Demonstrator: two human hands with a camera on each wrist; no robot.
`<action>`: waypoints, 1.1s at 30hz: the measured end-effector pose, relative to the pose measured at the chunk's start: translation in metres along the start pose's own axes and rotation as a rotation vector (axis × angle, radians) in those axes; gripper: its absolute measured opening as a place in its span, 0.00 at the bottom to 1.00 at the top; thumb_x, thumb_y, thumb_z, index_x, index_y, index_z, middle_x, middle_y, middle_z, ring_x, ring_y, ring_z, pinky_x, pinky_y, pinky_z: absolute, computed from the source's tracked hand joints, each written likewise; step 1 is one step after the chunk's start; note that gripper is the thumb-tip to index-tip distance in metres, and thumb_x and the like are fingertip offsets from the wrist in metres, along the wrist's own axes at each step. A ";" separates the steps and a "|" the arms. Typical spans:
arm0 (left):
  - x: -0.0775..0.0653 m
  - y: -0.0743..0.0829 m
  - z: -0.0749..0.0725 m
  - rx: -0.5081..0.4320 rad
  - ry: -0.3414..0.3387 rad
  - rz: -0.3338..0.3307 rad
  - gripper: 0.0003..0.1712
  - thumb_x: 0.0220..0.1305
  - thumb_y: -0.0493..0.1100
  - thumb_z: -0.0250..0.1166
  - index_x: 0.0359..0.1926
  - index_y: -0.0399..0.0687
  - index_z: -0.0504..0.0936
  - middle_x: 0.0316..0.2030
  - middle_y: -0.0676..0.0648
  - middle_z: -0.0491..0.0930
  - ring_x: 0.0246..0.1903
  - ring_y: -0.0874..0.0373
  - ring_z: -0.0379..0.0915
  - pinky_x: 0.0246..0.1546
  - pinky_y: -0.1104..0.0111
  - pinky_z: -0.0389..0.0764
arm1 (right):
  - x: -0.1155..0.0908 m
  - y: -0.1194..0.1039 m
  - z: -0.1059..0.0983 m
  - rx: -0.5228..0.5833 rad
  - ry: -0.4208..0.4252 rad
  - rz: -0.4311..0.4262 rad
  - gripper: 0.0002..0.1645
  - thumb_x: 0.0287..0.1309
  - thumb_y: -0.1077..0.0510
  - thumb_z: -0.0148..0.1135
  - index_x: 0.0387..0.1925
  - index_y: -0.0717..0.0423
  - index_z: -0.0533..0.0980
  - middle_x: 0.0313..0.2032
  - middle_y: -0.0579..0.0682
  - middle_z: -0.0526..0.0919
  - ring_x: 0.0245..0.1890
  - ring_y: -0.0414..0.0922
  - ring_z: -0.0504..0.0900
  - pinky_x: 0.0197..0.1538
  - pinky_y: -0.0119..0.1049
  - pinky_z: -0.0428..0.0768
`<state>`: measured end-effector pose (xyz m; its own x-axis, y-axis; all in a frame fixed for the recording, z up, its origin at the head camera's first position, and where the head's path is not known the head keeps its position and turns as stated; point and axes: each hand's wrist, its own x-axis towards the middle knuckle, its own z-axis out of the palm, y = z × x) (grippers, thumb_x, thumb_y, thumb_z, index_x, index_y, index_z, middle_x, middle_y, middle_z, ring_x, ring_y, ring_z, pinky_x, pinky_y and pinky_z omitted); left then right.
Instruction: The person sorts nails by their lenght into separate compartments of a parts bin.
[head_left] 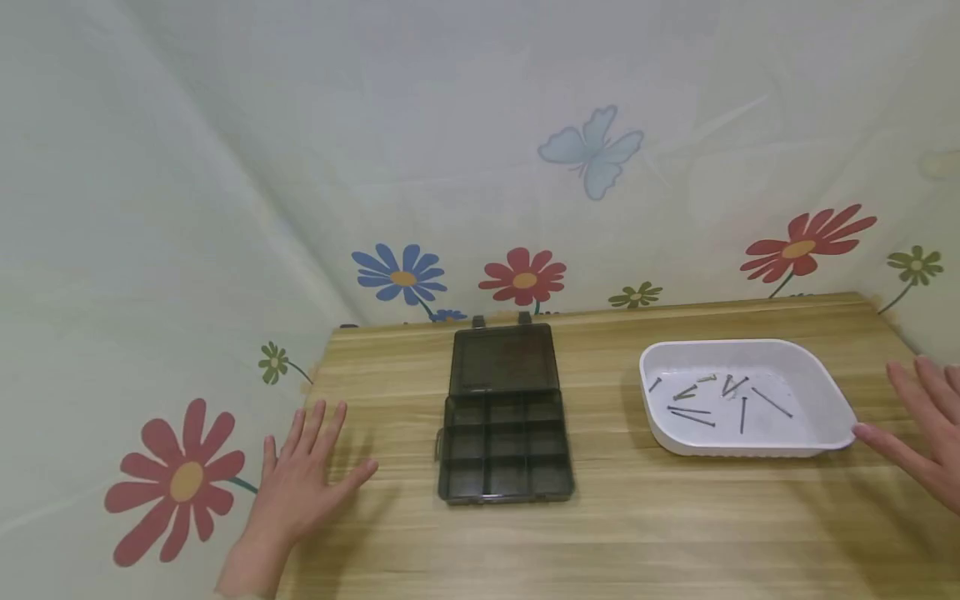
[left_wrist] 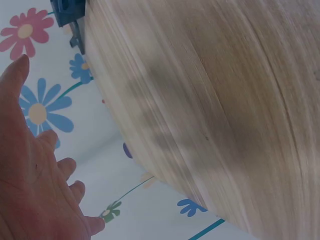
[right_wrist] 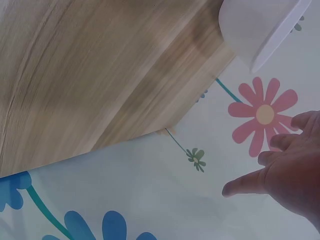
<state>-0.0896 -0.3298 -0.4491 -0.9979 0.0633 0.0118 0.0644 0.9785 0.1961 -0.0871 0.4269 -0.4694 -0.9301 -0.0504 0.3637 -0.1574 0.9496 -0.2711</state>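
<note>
My left hand [head_left: 303, 479] hovers over the left side of the table, fingers spread and holding nothing; the left wrist view also shows that hand [left_wrist: 40, 180] empty. At the right edge of the head view my right hand [head_left: 926, 429] is spread beside a white tray [head_left: 750, 444], its thumb tip close to the rim; whether they touch I cannot tell. Several loose screws [head_left: 744, 415] lie scattered inside the tray. Between the hands a dark see-through compartment box [head_left: 506, 446] lies with its lid [head_left: 504, 358] folded back, and its compartments look bare.
The wooden table [head_left: 525, 550] carries the box left of the middle and the tray to the right. Behind and beside it hangs a pale cloth [head_left: 465, 167] printed with flowers and a butterfly, close to the table's back edge.
</note>
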 end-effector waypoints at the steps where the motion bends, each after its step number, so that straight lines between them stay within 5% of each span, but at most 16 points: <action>1: 0.000 0.000 0.000 0.001 0.002 0.000 0.60 0.69 0.79 0.58 0.88 0.61 0.44 0.86 0.40 0.39 0.84 0.33 0.32 0.74 0.22 0.34 | 0.001 0.000 0.000 0.003 -0.014 0.008 0.59 0.73 0.33 0.62 0.86 0.56 0.43 0.82 0.70 0.37 0.82 0.71 0.31 0.82 0.66 0.27; 5: 0.000 0.000 0.001 0.003 0.005 0.002 0.60 0.69 0.79 0.58 0.88 0.61 0.44 0.86 0.39 0.39 0.84 0.32 0.32 0.74 0.22 0.34 | 0.001 0.001 0.001 0.037 -0.057 0.036 0.61 0.72 0.37 0.66 0.86 0.54 0.40 0.83 0.66 0.31 0.82 0.69 0.25 0.80 0.64 0.21; 15: 0.001 0.001 0.002 0.005 0.018 0.010 0.59 0.69 0.80 0.58 0.88 0.62 0.45 0.86 0.40 0.41 0.84 0.32 0.34 0.74 0.22 0.34 | 0.001 0.008 0.007 0.037 -0.025 0.005 0.63 0.70 0.37 0.68 0.86 0.55 0.42 0.82 0.70 0.34 0.81 0.72 0.28 0.80 0.68 0.25; 26: 0.012 0.010 -0.001 -0.014 0.028 0.056 0.58 0.69 0.78 0.60 0.87 0.59 0.49 0.85 0.39 0.48 0.82 0.31 0.40 0.75 0.23 0.39 | 0.012 -0.002 0.004 0.034 0.088 -0.117 0.56 0.72 0.32 0.63 0.85 0.55 0.51 0.82 0.70 0.49 0.84 0.66 0.42 0.86 0.55 0.34; 29: 0.019 0.015 -0.004 -0.040 0.013 0.066 0.58 0.69 0.77 0.61 0.87 0.58 0.50 0.85 0.39 0.50 0.81 0.30 0.46 0.75 0.25 0.47 | 0.017 -0.005 0.002 0.043 0.089 -0.146 0.56 0.73 0.32 0.62 0.85 0.55 0.51 0.83 0.68 0.49 0.84 0.65 0.41 0.86 0.55 0.34; 33: 0.030 0.024 -0.008 -0.096 -0.053 0.047 0.58 0.69 0.80 0.58 0.87 0.60 0.49 0.85 0.40 0.51 0.77 0.27 0.56 0.65 0.26 0.70 | 0.027 -0.013 -0.003 0.056 0.065 -0.176 0.56 0.72 0.35 0.66 0.85 0.56 0.53 0.82 0.69 0.51 0.85 0.63 0.40 0.86 0.55 0.34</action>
<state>-0.1182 -0.3057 -0.4362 -0.9922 0.1214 -0.0280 0.1082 0.9511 0.2893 -0.1094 0.4142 -0.4537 -0.8633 -0.1924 0.4666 -0.3357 0.9092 -0.2462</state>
